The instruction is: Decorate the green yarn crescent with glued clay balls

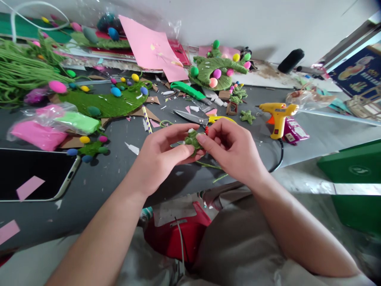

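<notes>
A small green yarn-wrapped piece (191,139) with a white tip is held up over the table's front edge, its outline partly hidden by fingers. My left hand (157,157) grips it from the left, thumb in front and fingers behind. From the right, my right hand (235,153) presses its thumb on the same piece, the other fingers curled. A loose green yarn strand (212,165) hangs below the hands. Just beyond them lie scissors (192,117) with yellow handles. A small red bit (206,129) shows between the hands.
Right of the hands stands a yellow glue gun (278,115), its cord running down. Behind are a green cutter (189,90), a green yarn star (247,116) and a pom-pom wreath shape (216,71). A phone (32,174) and green yarn bundle (24,69) lie left.
</notes>
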`<action>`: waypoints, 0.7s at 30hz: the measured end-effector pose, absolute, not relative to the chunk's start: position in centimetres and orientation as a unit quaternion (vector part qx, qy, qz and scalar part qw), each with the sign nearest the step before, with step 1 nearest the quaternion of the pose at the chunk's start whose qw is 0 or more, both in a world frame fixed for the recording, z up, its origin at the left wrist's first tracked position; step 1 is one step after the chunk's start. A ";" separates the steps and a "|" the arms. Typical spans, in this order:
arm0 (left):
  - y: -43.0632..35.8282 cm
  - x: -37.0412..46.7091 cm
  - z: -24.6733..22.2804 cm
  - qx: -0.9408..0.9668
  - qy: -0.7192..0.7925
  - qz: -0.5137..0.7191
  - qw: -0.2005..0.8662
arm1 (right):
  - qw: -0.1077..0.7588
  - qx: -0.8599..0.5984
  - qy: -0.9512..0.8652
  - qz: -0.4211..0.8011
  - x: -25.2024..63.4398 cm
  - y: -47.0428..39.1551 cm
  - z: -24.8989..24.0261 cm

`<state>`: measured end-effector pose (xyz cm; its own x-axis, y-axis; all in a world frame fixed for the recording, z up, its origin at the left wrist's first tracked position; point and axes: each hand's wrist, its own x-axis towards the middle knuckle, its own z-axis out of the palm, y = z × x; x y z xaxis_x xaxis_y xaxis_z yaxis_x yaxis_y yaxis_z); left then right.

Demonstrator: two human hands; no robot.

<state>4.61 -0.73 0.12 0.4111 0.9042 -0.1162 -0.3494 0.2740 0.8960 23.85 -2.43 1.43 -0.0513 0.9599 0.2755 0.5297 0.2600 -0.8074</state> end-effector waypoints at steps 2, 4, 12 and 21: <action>-0.7 4.6 0.1 0.418 0.324 0.431 0.731 | 0.418 -0.545 -0.676 0.265 23.8 -2.5 1.4; -0.7 4.6 0.1 0.412 0.322 0.430 0.737 | 0.419 -0.540 -0.673 0.281 23.8 -2.5 1.5; -0.7 4.6 0.3 0.398 0.331 0.424 0.743 | 0.441 -0.512 -0.644 0.358 23.8 -2.3 1.9; -0.6 4.6 0.2 0.402 0.321 0.422 0.747 | 0.450 -0.513 -0.639 0.353 23.8 -2.2 2.2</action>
<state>4.59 -0.59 0.23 0.4376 0.8882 -0.1397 -0.3731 0.3207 0.8706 23.84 -2.24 2.16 -0.0674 0.9747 0.2129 0.3386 0.2231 -0.9141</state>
